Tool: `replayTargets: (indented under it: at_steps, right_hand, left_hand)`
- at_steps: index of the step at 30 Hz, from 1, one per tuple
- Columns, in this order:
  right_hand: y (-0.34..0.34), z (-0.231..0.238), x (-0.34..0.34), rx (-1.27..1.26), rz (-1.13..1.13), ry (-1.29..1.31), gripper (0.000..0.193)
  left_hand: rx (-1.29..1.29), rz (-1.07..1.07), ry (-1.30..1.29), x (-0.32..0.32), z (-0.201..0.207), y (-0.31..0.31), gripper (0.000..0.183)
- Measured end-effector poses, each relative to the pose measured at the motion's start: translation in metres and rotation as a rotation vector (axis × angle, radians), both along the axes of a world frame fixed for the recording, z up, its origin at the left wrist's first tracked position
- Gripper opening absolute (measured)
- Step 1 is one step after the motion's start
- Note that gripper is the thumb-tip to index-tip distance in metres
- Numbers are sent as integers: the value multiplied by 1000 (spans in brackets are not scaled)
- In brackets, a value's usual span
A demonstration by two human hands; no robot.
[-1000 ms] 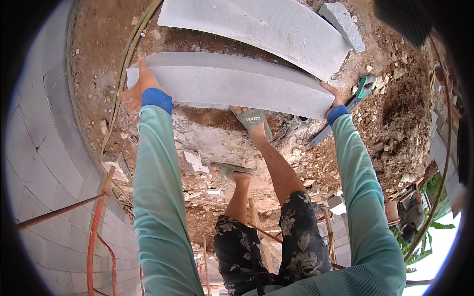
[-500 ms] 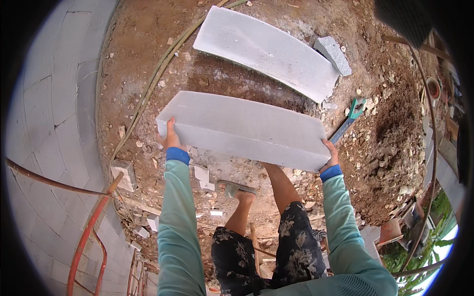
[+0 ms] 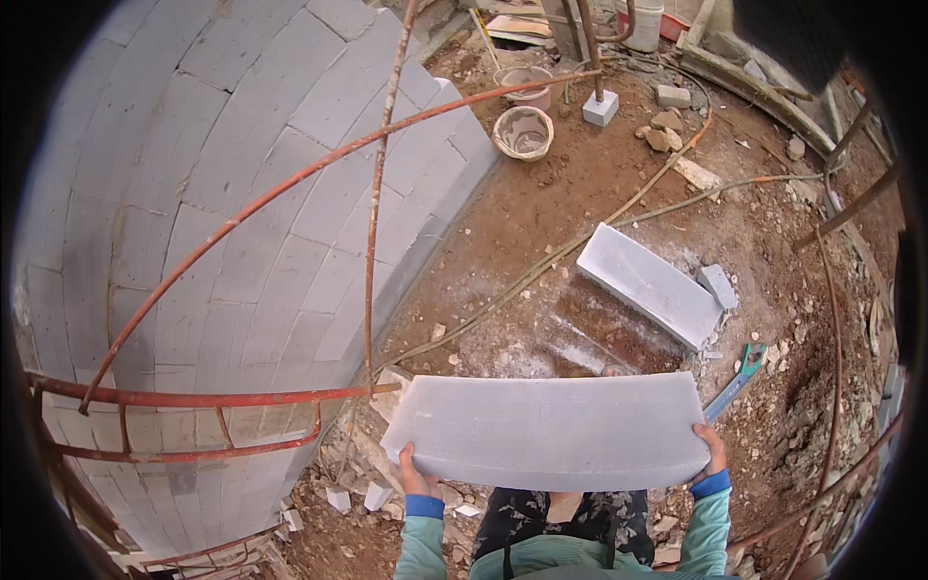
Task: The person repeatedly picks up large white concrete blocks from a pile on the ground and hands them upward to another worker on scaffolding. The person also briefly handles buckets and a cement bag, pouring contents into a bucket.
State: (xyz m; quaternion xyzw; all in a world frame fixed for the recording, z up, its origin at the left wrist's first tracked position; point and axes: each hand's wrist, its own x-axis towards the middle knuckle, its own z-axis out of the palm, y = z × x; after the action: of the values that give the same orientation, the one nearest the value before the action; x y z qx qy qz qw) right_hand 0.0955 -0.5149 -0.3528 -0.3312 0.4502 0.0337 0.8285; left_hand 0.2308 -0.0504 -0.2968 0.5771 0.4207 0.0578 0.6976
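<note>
A long pale grey lightweight concrete block (image 3: 546, 430) is held up level in front of my body, its broad face toward me. My left hand (image 3: 418, 476) is closed round its lower left corner, and my right hand (image 3: 710, 454) grips the right end. Fingers of both hands are partly hidden by the block. Beyond it on the dirt lies a second pale block (image 3: 652, 283), with a small broken chunk (image 3: 717, 286) at its right end. Near my right hand lies a handsaw (image 3: 739, 382) with a green handle, its blade partly covered by the held block.
On the left stands a grey block wall (image 3: 242, 174), with red scaffold tubes (image 3: 242, 397) crossing in front. A hose (image 3: 551, 261) runs over the dirt. Two buckets (image 3: 523, 133) stand at the wall's far end. A scaffold leg rests on a small block (image 3: 600, 108). Rubble lies around.
The held block has been raised closer to me and tilted so its broad face shows. My view has swung up and left, bringing in more wall, scaffold and the buckets.
</note>
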Motion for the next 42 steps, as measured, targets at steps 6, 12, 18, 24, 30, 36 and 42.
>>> replayTargets:
  at_steps: [6,12,18,24,30,36,42]
  right_hand:
    - [69,100,50,59,130,-582,75]
    - [94,175,72,244,189,-971,69]
    - [146,259,83,421,49,-1143,64]
    - [222,312,82,595,-4,-1141,62]
    - [294,434,38,498,-179,-1077,61]
    - [351,497,-3,566,32,-1568,45]
    - [418,651,-35,-184,-379,-1977,49]
  left_hand:
    - [211,243,-579,-64,200,63,63]
    - [274,269,-1148,-164,353,77,67]
    - [457,188,-1474,-194,479,47,66]
    - [785,163,-1606,-254,630,2,75]
    - [793,250,-1565,-202,511,-32,82]
    - [1160,221,-1792,-235,583,101,74]
    - [903,46,-1960,-288,739,180,66]
